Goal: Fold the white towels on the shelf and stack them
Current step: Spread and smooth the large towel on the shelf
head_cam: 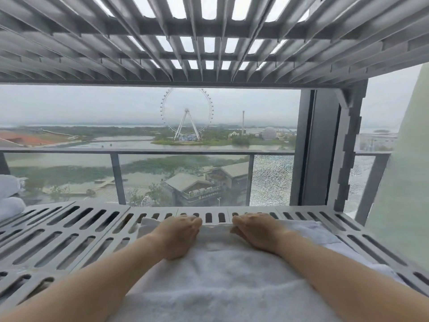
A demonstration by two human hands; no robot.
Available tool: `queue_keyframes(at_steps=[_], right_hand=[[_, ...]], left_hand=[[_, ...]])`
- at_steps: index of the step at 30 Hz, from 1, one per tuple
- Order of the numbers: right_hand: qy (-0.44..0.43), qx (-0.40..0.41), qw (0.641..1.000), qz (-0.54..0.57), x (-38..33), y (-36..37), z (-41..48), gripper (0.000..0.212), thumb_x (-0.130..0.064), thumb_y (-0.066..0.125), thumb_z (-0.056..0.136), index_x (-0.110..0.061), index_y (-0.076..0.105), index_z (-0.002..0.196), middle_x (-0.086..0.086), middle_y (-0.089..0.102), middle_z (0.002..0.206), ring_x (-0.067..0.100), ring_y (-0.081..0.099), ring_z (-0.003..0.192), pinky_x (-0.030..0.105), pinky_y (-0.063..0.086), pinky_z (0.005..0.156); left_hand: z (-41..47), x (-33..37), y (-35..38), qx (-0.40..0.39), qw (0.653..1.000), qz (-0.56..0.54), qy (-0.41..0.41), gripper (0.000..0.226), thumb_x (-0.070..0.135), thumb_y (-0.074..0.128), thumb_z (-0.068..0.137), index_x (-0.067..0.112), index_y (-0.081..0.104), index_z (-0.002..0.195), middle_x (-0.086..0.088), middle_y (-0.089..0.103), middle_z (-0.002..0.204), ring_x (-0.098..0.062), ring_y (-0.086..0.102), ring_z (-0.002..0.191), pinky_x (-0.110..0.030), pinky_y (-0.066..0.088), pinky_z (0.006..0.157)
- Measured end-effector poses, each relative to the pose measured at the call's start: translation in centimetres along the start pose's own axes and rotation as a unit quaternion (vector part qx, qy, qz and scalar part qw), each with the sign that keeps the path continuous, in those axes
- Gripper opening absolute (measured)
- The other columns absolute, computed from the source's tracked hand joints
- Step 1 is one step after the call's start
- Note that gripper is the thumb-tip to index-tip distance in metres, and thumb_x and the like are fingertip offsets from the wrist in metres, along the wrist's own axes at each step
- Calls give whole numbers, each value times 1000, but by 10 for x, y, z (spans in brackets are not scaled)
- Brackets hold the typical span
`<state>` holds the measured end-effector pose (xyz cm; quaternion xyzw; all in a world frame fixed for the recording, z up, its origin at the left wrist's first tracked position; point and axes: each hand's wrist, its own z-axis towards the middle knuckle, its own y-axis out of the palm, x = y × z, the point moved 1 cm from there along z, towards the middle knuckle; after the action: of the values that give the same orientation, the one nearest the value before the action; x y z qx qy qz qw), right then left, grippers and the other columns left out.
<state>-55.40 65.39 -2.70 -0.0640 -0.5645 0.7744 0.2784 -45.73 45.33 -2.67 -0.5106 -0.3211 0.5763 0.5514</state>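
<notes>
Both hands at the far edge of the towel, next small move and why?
Probably draw that far edge back toward the body to make a fold. Both the left hand and right hand are curled on the far edge of the white towel, which lies spread flat on the slotted shelf. Folded towels already sit at far left.

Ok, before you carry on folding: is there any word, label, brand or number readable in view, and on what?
None can be read.
Sign on the building outside, below the balcony: a row of pale characters, too small and blurred to read.
White towel under both hands: no tag or label shows.
Grey slotted shelf: no markings.
</notes>
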Motion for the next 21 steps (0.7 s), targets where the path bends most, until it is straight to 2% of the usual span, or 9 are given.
queue_keyframes(at_steps=[3, 6, 10, 12, 14, 16, 17, 19, 21], right_hand=[[-10, 29, 999, -25, -2, 4, 0, 36, -38, 28, 99, -8, 48, 104, 14, 64, 107, 32, 62, 97, 39, 45, 73], [-25, 28, 999, -24, 2, 2, -4, 36, -37, 29, 99, -7, 48, 106, 13, 63, 110, 31, 61, 100, 40, 45, 74], [-66, 20, 997, 22, 25, -3, -23, 34, -37, 37, 97, -6, 49, 101, 14, 62, 105, 30, 58, 98, 39, 43, 72], [-57, 36, 997, 27, 33, -6, -31, 32, -37, 39, 97, -7, 50, 98, 12, 62, 102, 30, 59, 96, 37, 42, 70], [-69, 72, 995, -5, 30, -9, -35, 27, -36, 50, 93, -9, 55, 92, 9, 65, 91, 28, 63, 85, 35, 46, 62], [-76, 110, 987, -88, 22, -10, -37, 27, -39, 75, 73, -16, 61, 73, -3, 64, 66, 17, 64, 59, 23, 43, 43], [-71, 121, 982, -125, 18, -11, -37, 31, -44, 81, 62, -20, 61, 66, -7, 61, 57, 10, 60, 49, 19, 38, 37], [-55, 146, 976, -149, 17, -12, -36, 36, -49, 82, 54, -22, 61, 61, -9, 57, 52, 6, 56, 44, 17, 34, 34], [-49, 153, 978, -133, 22, -13, -40, 33, -49, 80, 60, -22, 61, 64, -7, 59, 55, 9, 58, 47, 18, 37, 35]], left_hand=[[14, 27, -5, 16, 1000, -6, 22, 27, 32, 31, 98, 11, 43, 111, -8, 51, 119, -26, 50, 111, -39, 41, 91], [28, 52, -3, 12, 1000, 6, 11, 26, 27, 29, 100, 8, 43, 112, -9, 52, 121, -27, 51, 112, -36, 39, 90], [28, 53, 2, 25, 999, -15, -23, 23, 26, 28, 100, 10, 45, 101, -10, 58, 112, -29, 54, 106, -36, 39, 84], [26, 53, 3, 32, 999, -16, -26, 23, 27, 28, 100, 11, 45, 97, -10, 59, 109, -29, 55, 102, -36, 39, 82], [25, 54, 2, 39, 999, -12, -27, 24, 28, 29, 99, 11, 46, 99, -8, 58, 109, -28, 55, 102, -36, 39, 82], [26, 57, -2, 51, 998, -1, -20, 25, 32, 31, 98, 12, 46, 102, -6, 57, 111, -26, 54, 104, -36, 40, 83], [29, 60, -3, 58, 998, -4, -12, 26, 34, 33, 97, 12, 46, 103, -5, 56, 112, -25, 53, 104, -35, 40, 83], [36, 71, -3, 65, 997, -32, 2, 25, 34, 34, 98, 13, 45, 102, -5, 55, 111, -25, 53, 102, -32, 38, 81], [41, 81, -2, 68, 996, -51, -7, 22, 30, 32, 99, 12, 46, 101, -6, 57, 109, -25, 54, 101, -31, 38, 81]])
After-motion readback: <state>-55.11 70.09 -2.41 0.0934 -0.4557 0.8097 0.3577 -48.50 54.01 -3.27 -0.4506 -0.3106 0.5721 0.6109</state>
